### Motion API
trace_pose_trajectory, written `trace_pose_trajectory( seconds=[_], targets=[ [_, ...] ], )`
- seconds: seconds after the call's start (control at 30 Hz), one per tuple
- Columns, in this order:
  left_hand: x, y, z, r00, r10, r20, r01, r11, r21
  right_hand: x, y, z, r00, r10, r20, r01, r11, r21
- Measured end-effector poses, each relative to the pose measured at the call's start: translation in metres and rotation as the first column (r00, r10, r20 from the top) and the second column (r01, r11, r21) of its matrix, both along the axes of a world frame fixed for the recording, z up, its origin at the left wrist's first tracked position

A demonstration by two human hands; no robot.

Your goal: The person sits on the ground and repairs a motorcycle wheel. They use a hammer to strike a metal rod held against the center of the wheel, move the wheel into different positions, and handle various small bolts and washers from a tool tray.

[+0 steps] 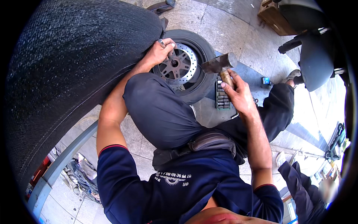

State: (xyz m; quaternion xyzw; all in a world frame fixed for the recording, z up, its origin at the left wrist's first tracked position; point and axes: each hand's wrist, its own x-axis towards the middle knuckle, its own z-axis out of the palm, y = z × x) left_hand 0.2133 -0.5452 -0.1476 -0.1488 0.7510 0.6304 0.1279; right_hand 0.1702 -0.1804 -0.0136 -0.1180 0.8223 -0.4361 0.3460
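My right hand (240, 95) grips the wooden handle of a hammer (220, 63), its metal head raised above the wheel. A motorcycle wheel (186, 65) with a brake disc (178, 67) lies on the ground in front of my bent left knee. My left hand (159, 52) rests on the disc near the hub, holding a small metal piece against it; what the piece is I cannot tell. A ring shows on one finger.
A large black tyre (67, 71) fills the left side. A socket set tray (222, 98) lies under my right hand. A scooter (317, 48) stands at upper right, a wooden box (274, 16) behind it. Another person's leg (302, 186) is at lower right.
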Motion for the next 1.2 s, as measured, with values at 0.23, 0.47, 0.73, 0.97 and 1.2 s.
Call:
trace_pose_trajectory(
  seconds=[0.23, 0.47, 0.73, 0.97, 1.2],
  targets=[
    [0.026, 0.022, 0.003, 0.993, -0.119, 0.010, 0.119, 0.980, -0.160, 0.009, -0.037, 0.025, 0.977, 0.114, -0.181, -0.125, 0.991, -0.054],
    [0.036, 0.032, -0.007, 0.981, -0.108, -0.161, 0.058, 0.956, -0.286, 0.005, -0.092, 0.049, 0.856, 0.265, -0.445, -0.296, 0.955, -0.002],
    [0.028, 0.019, -0.016, 0.983, -0.168, -0.073, 0.131, 0.924, -0.358, -0.027, -0.139, 0.056, 0.695, 0.484, -0.531, -0.438, 0.871, 0.221],
    [0.018, 0.040, -0.041, 0.971, -0.221, -0.096, 0.189, 0.947, -0.261, -0.007, -0.125, 0.102, 0.654, 0.031, -0.756, -0.171, 0.979, -0.108],
    [0.043, 0.028, -0.012, 1.000, -0.016, -0.023, 0.016, 0.999, -0.028, -0.021, -0.119, 0.033, 0.834, 0.319, -0.450, -0.224, 0.941, 0.252]
  ],
)
